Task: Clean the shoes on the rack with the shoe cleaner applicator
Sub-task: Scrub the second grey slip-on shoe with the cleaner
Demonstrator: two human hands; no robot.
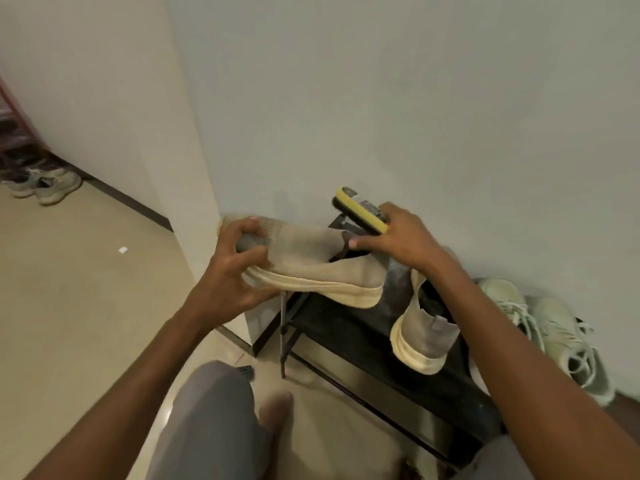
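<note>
My left hand (239,268) gripped the soft, light knit shoe (311,268) by its toe; my right hand (398,237) clasped the applicator (362,211).

Both bare arms reach forward, each hand gripping something.

The left hand (239,268), toward 10 o'clock, has its fingers curled over the toe of a beige knit shoe (311,268) with the thumb beneath the sole. The right hand (401,239), toward 1 o'clock, is held palm down, clasping a yellow shoe cleaner applicator (362,209), thumb stretched out toward 9 o'clock.
</note>
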